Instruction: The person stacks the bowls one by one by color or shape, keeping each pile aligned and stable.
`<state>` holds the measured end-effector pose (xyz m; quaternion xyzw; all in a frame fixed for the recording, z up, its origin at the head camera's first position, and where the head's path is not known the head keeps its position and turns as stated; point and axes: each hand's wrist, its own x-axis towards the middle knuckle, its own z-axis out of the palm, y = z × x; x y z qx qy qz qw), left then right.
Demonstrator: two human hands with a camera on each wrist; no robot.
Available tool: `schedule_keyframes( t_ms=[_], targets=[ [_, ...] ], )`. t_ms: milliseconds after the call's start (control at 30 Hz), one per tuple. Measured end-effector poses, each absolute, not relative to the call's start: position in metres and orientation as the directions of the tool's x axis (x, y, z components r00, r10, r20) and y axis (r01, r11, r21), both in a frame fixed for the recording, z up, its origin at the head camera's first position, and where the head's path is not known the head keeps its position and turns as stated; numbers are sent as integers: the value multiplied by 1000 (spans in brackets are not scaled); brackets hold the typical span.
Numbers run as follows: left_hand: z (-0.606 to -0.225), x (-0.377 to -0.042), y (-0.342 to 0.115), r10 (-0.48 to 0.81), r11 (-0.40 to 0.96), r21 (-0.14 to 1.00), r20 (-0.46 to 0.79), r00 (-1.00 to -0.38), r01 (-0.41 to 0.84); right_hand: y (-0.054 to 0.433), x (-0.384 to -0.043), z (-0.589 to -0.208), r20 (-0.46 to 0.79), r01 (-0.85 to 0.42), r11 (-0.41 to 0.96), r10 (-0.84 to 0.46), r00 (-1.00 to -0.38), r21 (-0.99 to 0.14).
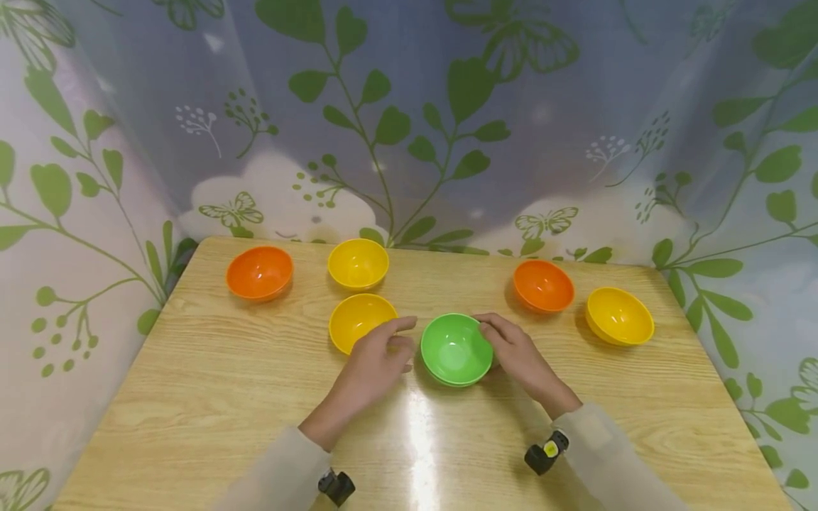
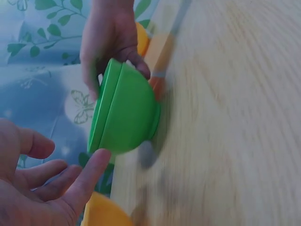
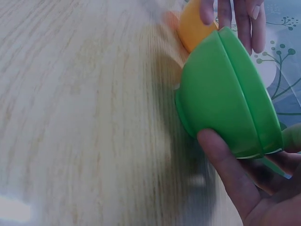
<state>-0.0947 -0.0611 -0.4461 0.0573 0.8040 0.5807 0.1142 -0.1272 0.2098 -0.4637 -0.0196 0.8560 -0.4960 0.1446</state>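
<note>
Two green bowls (image 1: 456, 349), one nested in the other, stand upright in front of me, close over the tabletop. My right hand (image 1: 522, 360) grips them at their right side, the thumb at the rim and the other fingers lower on the wall, as the right wrist view shows. To the left of the green bowls is my left hand (image 1: 375, 360), its fingers spread and relaxed, holding nothing. One fingertip comes right at the rim in the left wrist view. Behind that hand sits a yellow bowl (image 1: 351, 318), partly hidden by it.
Another yellow bowl (image 1: 358, 264) is at the back, with an orange bowl (image 1: 259, 273) to its left. On the right are a second orange bowl (image 1: 543, 285) and a yellow bowl (image 1: 619, 316). A leaf-patterned curtain (image 1: 409, 128) hangs behind the wooden table (image 1: 211, 426).
</note>
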Motion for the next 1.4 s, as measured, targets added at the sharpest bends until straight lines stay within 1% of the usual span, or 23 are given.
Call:
schedule_keyframes(
  t_ms=[133, 300, 500, 700, 1000, 1100, 1400],
  targets=[
    [-443, -98, -69, 202, 303, 952, -109, -973, -44, 212, -127, -467, -218, 99, 498, -186, -958, -861],
    [-439, -104, -82, 179, 325, 945, -104, -978, -41, 213, -126, -470, -242, 131, 469, -185, -952, -873],
    [-435, -112, -102, 146, 435, 900, -91, -985, -18, 212, -125, -472, -276, 179, 399, -199, -940, -899],
    [-431, -118, -120, 119, 512, 859, -86, -989, -13, 213, -124, -472, -275, 181, 373, -219, -936, -910],
    [-434, -125, -137, 81, 542, 839, -98, -992, -39, 214, -123, -473, -287, 197, 367, -210, -935, -909],
    [-438, -128, -142, 71, 548, 836, -89, -994, -35, 214, -122, -473, -294, 209, 350, -208, -933, -913],
    [-451, -132, -151, 32, 560, 825, -113, -993, -75, 216, -122, -474, -309, 236, 312, -211, -927, -920]
  ],
)
